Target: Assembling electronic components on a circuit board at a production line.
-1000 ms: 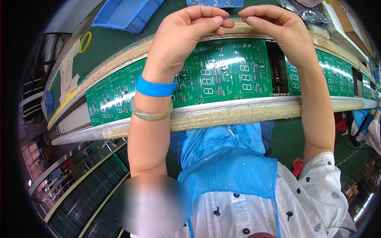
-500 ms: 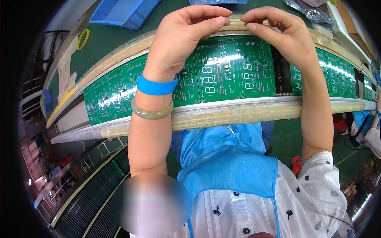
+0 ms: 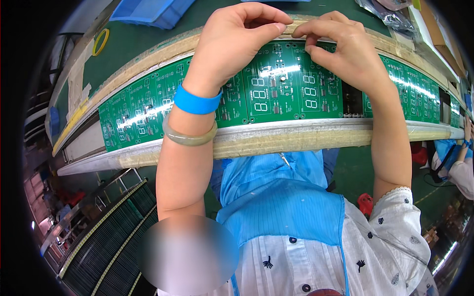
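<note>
Green circuit board (image 3: 289, 93) lies just beneath both hands; left hand (image 3: 237, 37) and right hand (image 3: 345, 47) pinch fingertips together at its far edge, whether gripping anything cannot be told. Blue bin (image 3: 148, 11) sits beyond the left hand.

Landmark: the middle circuit board (image 3: 284, 93), lying on the conveyor rail (image 3: 296, 140).
Left of it: more boards (image 3: 133, 116) in a row.
Right of it: further boards (image 3: 414, 93).
Behind it: bin (image 3: 148, 11) and tape roll (image 3: 100, 41) on the worktop (image 3: 133, 39).
At its far edge: left hand (image 3: 237, 34) and right hand (image 3: 340, 47), fingertips nearly meeting.
</note>
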Motion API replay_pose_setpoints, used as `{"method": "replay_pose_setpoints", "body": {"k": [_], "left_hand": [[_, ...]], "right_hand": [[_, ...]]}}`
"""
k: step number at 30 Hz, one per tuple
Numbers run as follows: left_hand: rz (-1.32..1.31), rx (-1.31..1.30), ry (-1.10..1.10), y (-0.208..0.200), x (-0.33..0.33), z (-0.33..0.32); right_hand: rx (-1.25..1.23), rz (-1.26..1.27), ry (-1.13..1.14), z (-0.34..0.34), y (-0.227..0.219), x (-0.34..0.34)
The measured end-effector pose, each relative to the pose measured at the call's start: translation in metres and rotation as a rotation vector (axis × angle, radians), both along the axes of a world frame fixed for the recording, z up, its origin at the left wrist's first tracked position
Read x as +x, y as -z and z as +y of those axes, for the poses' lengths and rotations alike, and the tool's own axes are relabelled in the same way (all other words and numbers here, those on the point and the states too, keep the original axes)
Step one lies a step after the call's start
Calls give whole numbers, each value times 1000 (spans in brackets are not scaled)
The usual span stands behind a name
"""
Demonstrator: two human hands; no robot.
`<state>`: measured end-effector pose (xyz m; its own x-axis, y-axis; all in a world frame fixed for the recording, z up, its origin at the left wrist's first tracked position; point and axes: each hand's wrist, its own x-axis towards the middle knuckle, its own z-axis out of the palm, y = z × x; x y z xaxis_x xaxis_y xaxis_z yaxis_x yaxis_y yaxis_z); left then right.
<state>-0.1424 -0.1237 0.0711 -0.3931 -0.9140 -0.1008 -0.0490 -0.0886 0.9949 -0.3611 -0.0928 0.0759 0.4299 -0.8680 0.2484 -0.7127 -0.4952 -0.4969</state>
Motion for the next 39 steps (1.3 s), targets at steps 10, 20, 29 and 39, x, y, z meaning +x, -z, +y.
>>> {"method": "replay_pose_setpoints", "body": {"k": [10, 20, 29, 39], "left_hand": [[-58, -59, 4, -1, -3, 0], [-67, -98, -9, -1, -4, 1], [-17, -100, -3, 5, -5, 0], [-70, -134, 15, 5, -8, 3]], "right_hand": [[-59, 152, 3, -3, 1, 3], [147, 34, 74, 0, 0, 2], [131, 7, 65, -1, 2, 0], [44, 101, 73, 5, 1, 7]]}}
